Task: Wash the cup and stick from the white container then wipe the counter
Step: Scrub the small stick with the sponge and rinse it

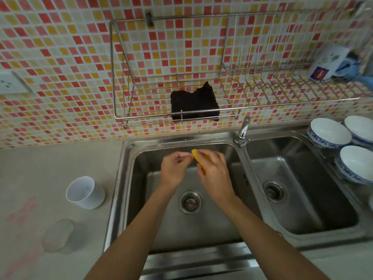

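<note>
Cup: a clear cup point(58, 235) stands at the lower left of the frame, on the grey counter point(40, 168), apart from both hands.
White container: a white container point(85, 192) leans just above the cup, near the sink's left rim.
Sink: I see both forearms reach from the bottom edge over the left basin of a steel double sink point(121, 178), above its drain point(190, 202).
Right hand: the right hand point(214, 170), at centre frame, is wrapped round a yellow item point(195, 154).
Left hand: the left hand point(174, 170) has its fingertips pinched together at the yellow item's tip; I cannot tell whether they grip anything.
Stick: I cannot pick it out.
Faucet: a chrome faucet point(243, 128) stands between the basins.
Bowls: three blue-and-white bowls point(329, 136) sit at the right edge.
Rack: a black cloth point(193, 104) hangs on a wire rack point(151, 116) against the mosaic tiles, upper centre.
</note>
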Available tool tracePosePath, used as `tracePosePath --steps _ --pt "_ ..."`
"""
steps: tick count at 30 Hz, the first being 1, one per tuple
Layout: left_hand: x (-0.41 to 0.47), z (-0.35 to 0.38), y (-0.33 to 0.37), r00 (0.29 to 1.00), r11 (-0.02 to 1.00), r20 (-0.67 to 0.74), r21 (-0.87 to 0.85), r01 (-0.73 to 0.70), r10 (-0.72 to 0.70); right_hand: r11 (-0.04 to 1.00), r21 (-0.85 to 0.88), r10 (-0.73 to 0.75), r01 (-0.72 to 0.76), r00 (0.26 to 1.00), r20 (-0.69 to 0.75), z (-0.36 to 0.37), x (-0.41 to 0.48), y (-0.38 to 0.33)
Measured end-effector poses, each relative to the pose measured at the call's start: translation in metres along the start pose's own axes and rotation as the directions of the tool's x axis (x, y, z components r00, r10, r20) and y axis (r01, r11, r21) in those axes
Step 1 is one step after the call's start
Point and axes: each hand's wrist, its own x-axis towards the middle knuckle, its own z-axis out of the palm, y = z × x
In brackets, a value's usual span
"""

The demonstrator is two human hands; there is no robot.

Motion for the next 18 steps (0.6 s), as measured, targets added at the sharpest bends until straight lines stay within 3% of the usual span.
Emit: tracePosePath --steps 4,9,13,18 --pt "-0.001 0.000 -0.003 1.000 1.000 -0.017 0.011 -0.002 0.002 0.979 -0.037 0.201 -0.201 0.980 -0.005 0.005 0.005 0.019" --pt "0.003 -0.004 -0.005 0.996 0.994 0.010 0.074 -0.085 0.084 1.000 -0.004 0.021 -0.021 1.000 -0.008 0.001 -0.004 -0.006" --pt "-0.001 -0.003 -0.006 0.991 0.980 0.033 0.150 -0.134 0.131 0.982 -0.017 0.186 -0.185 0.983 0.010 0.004 0.003 0.017" --pt "-0.003 -0.006 -0.006 0.965 0.947 0.083 0.188 -0.259 0.248 0.997 0.029 0.068 -0.069 0.997 0.024 -0.002 0.005 0.001"
